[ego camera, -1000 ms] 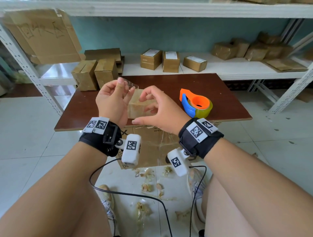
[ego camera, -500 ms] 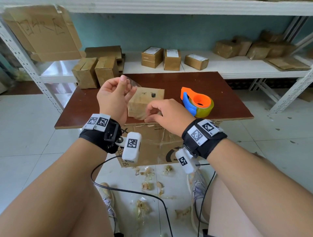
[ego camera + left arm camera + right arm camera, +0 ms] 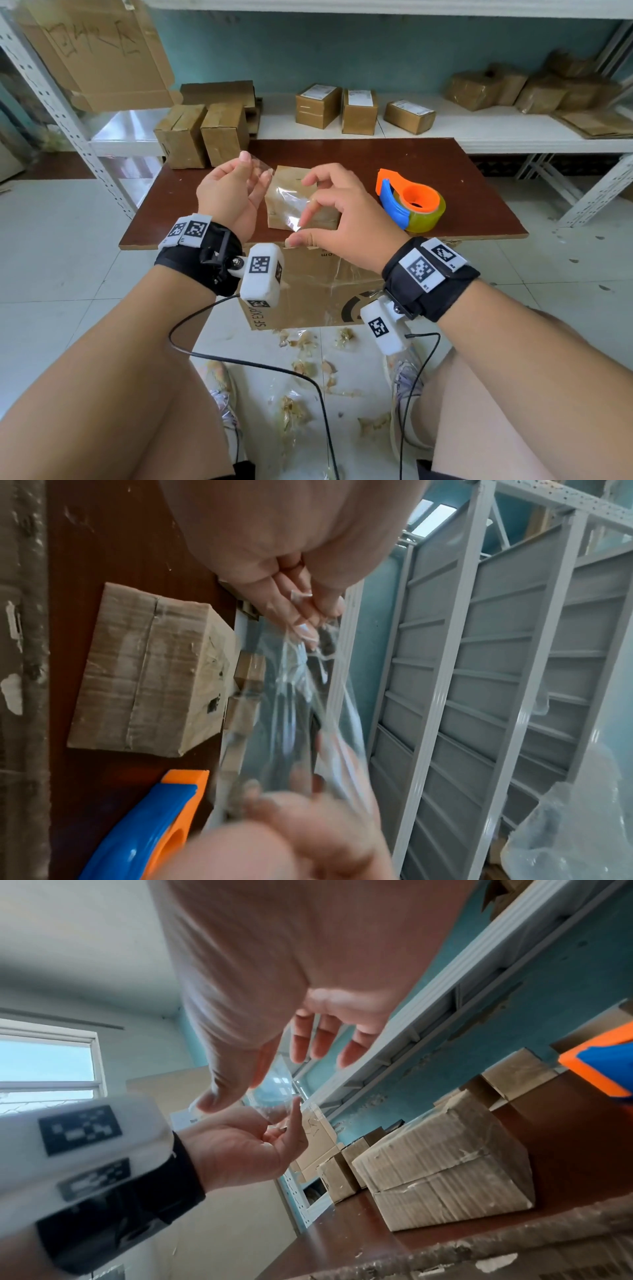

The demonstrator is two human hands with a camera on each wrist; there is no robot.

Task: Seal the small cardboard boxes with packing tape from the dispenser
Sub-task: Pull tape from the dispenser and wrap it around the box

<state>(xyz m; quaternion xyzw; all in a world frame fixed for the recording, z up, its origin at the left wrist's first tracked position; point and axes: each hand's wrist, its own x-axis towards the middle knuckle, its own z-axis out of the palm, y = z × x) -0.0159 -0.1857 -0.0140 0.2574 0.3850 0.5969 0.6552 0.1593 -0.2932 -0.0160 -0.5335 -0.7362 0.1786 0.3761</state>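
A small cardboard box (image 3: pixel 325 216) (image 3: pixel 147 669) (image 3: pixel 445 1164) lies on the brown table (image 3: pixel 376 161), with no hand on it. Just above it, a strip of clear tape (image 3: pixel 287 202) (image 3: pixel 294 710) (image 3: pixel 274 1091) is stretched between both hands. My left hand (image 3: pixel 257 168) pinches the far upper end between thumb and fingers. My right hand (image 3: pixel 298 229) holds the near lower end at its thumb and index finger, the other fingers spread. The orange and blue tape dispenser (image 3: pixel 414 202) (image 3: pixel 154 826) (image 3: pixel 603 1066) sits on the table to the right of the box.
Two taller cardboard boxes (image 3: pixel 202 135) stand at the table's back left. Behind it, a white shelf (image 3: pixel 513 133) carries labelled boxes (image 3: pixel 359 109) and taped parcels. A large carton (image 3: pixel 308 291) sits under the table's near edge. Tape scraps (image 3: pixel 301 359) and a cable lie on the floor.
My right hand let go of the box, which now rests on the table, and came up to the free end of the tape. My left hand kept its pinch on the tape.
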